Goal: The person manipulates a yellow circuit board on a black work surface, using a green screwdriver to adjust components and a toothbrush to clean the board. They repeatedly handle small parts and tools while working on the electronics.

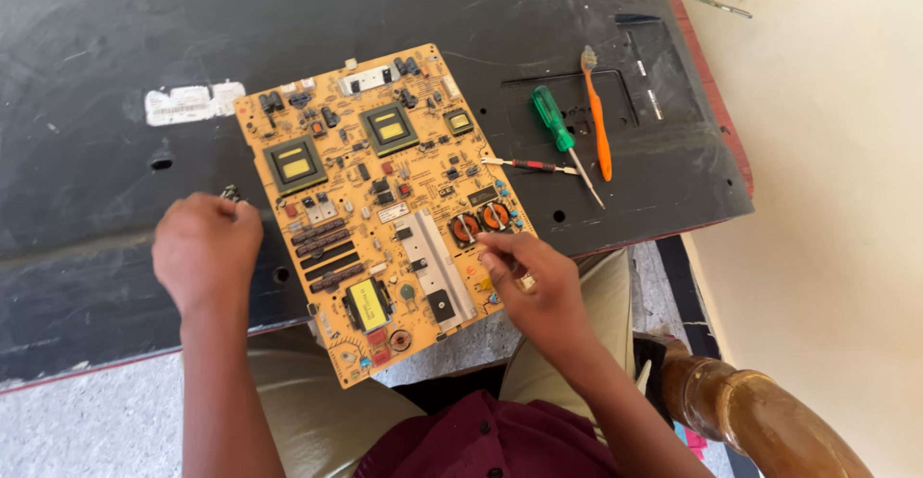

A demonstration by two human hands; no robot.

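Head view: a yellow circuit board (380, 211) was steadied at its edges. Left hand (205, 252) fingers were curled shut beside its left edge (anything pinched stayed hidden); right hand (534, 281) fingertips (487, 259) were pressed onto components near the copper coils (480, 221).

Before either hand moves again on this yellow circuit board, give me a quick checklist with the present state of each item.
1. Circuit board lies flat on the black panel: not ok, its near corner hangs past the panel's edge.
2. Left hand steadies the board's left edge: cannot tell, it is beside the edge; contact is hidden.
3. Right hand is at the board's right edge, near the two copper coils: ok.
4. Right hand holds a tool: cannot tell.
5. Green screwdriver, orange toothbrush and small red-handled screwdriver lie off the board: ok.
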